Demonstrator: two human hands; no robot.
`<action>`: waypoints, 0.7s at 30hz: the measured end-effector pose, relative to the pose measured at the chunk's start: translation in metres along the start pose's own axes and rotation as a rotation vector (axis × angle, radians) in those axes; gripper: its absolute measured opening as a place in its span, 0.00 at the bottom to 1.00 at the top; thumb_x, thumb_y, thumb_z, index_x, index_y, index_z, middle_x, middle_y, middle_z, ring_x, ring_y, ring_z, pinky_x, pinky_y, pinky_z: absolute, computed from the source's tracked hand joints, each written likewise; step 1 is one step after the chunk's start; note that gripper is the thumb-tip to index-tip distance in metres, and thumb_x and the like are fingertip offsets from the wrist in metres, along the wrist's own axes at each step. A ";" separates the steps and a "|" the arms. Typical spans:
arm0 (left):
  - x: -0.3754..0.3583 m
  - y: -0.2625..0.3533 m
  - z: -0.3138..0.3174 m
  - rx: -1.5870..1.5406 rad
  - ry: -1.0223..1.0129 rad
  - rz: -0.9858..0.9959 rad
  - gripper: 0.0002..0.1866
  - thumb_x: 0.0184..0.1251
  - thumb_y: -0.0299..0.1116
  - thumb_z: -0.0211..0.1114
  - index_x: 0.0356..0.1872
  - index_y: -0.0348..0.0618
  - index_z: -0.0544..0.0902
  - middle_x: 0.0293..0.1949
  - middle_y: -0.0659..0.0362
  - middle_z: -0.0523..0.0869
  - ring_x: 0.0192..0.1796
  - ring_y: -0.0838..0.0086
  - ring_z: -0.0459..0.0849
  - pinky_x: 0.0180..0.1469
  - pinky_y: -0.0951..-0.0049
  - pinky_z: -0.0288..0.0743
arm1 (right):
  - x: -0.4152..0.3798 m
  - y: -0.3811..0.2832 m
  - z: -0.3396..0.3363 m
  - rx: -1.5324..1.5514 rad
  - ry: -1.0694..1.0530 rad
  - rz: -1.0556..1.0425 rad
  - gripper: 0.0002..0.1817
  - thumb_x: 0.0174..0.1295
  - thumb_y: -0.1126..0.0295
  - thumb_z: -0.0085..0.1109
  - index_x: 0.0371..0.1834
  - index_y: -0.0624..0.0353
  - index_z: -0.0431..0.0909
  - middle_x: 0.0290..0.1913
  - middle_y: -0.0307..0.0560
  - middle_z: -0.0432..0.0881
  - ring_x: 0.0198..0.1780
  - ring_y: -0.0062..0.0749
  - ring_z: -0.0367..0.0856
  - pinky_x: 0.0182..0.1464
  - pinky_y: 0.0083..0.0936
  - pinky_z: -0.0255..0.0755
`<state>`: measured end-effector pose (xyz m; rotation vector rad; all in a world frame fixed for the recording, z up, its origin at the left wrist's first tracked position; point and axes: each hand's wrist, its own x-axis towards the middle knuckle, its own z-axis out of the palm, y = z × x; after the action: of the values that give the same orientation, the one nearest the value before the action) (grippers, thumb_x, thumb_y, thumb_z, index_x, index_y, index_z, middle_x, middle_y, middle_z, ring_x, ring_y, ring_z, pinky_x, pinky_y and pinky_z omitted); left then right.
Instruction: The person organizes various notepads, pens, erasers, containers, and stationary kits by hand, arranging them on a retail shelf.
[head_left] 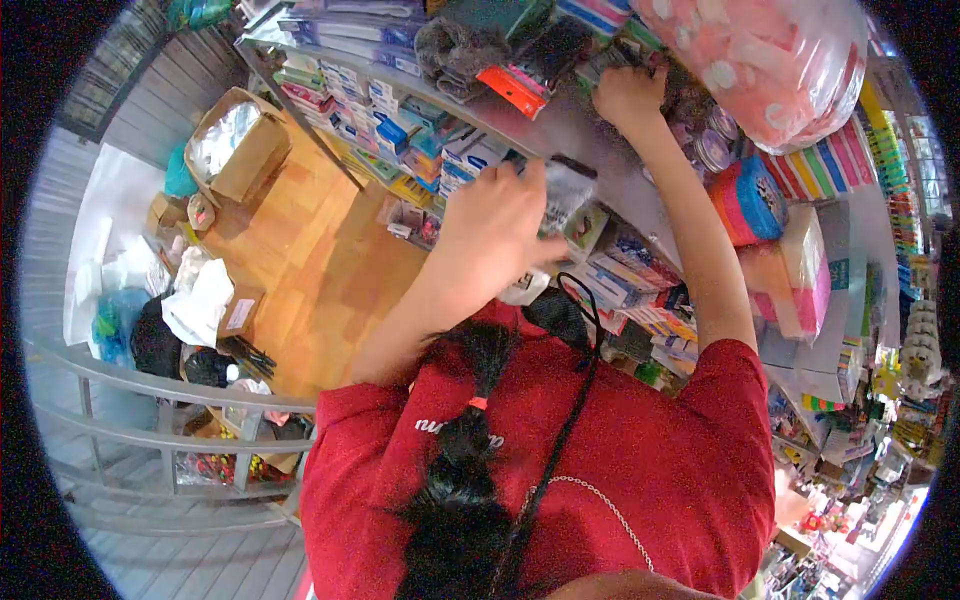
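My left hand (497, 225) is raised in front of the shelf, its fingers curled round a small clear plastic packet (570, 190) with a dark top edge. My right hand (630, 98) reaches onto the upper shelf (640, 200), its fingers on a small dark packaged item (612, 62) among other packets. Left of my right hand lies an orange-red packet (512, 92), next to a grey fluffy item (460, 55).
A large clear bag of pink items (765, 60) hangs over the shelf's right side. Boxes fill the lower shelves (620, 280). An open carton (240, 150) stands on the wooden floor, with a metal railing (200, 390) at lower left.
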<state>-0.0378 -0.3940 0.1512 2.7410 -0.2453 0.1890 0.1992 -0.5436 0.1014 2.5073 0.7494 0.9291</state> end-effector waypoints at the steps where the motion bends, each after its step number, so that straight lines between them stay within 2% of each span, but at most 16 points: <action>1: 0.000 -0.007 -0.004 -0.031 -0.036 0.010 0.26 0.47 0.48 0.68 0.40 0.41 0.69 0.34 0.49 0.79 0.39 0.55 0.81 0.38 0.59 0.77 | 0.000 0.000 0.000 -0.021 -0.022 -0.002 0.12 0.53 0.62 0.50 0.29 0.54 0.82 0.35 0.52 0.83 0.41 0.43 0.82 0.61 0.63 0.49; 6: 0.007 -0.047 -0.023 -0.104 -0.052 0.084 0.26 0.48 0.46 0.68 0.43 0.43 0.69 0.38 0.48 0.79 0.42 0.51 0.80 0.43 0.58 0.74 | 0.002 0.001 0.024 -0.176 0.266 -0.016 0.13 0.51 0.61 0.51 0.32 0.53 0.82 0.35 0.49 0.83 0.42 0.39 0.82 0.62 0.66 0.48; 9: 0.011 -0.065 -0.033 -0.224 -0.014 0.122 0.26 0.48 0.44 0.68 0.44 0.44 0.69 0.40 0.48 0.79 0.44 0.51 0.79 0.45 0.58 0.73 | -0.004 0.002 0.026 -0.120 0.187 0.000 0.14 0.52 0.60 0.52 0.35 0.54 0.82 0.35 0.49 0.83 0.42 0.42 0.81 0.61 0.63 0.52; 11: 0.014 -0.072 -0.039 -0.298 0.009 0.149 0.26 0.48 0.43 0.68 0.45 0.45 0.69 0.40 0.48 0.79 0.45 0.51 0.78 0.45 0.59 0.73 | -0.003 0.004 -0.010 -0.052 0.010 0.033 0.15 0.54 0.60 0.52 0.39 0.53 0.81 0.36 0.50 0.83 0.42 0.44 0.81 0.59 0.56 0.61; 14: 0.020 -0.075 -0.041 -0.329 0.107 0.191 0.25 0.46 0.41 0.69 0.44 0.44 0.69 0.39 0.49 0.78 0.44 0.53 0.78 0.43 0.59 0.74 | 0.002 -0.005 -0.104 0.240 -0.120 0.269 0.17 0.59 0.58 0.50 0.44 0.55 0.80 0.37 0.52 0.82 0.41 0.47 0.81 0.49 0.42 0.71; 17: 0.025 -0.064 -0.044 -0.261 0.259 0.244 0.27 0.42 0.41 0.70 0.42 0.42 0.69 0.36 0.51 0.75 0.40 0.56 0.78 0.39 0.61 0.76 | -0.014 -0.004 -0.137 0.391 -0.077 0.484 0.17 0.64 0.58 0.46 0.47 0.56 0.78 0.38 0.53 0.82 0.40 0.48 0.80 0.40 0.34 0.74; 20: 0.022 -0.054 -0.048 -0.343 0.197 0.272 0.25 0.44 0.37 0.69 0.44 0.44 0.70 0.39 0.52 0.76 0.42 0.54 0.77 0.44 0.60 0.73 | -0.040 0.004 -0.144 0.576 0.046 0.631 0.16 0.66 0.60 0.44 0.45 0.58 0.78 0.35 0.52 0.82 0.36 0.40 0.82 0.38 0.30 0.73; 21: 0.022 -0.052 -0.050 -0.319 0.184 0.247 0.25 0.44 0.37 0.69 0.44 0.45 0.69 0.39 0.52 0.76 0.41 0.54 0.77 0.43 0.60 0.73 | -0.047 0.004 -0.154 0.717 -0.002 0.665 0.16 0.67 0.62 0.44 0.48 0.61 0.77 0.32 0.46 0.83 0.34 0.32 0.80 0.36 0.25 0.72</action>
<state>-0.0108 -0.3310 0.1825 2.3553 -0.5151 0.4276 0.0654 -0.5525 0.1910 3.5096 0.2397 0.9659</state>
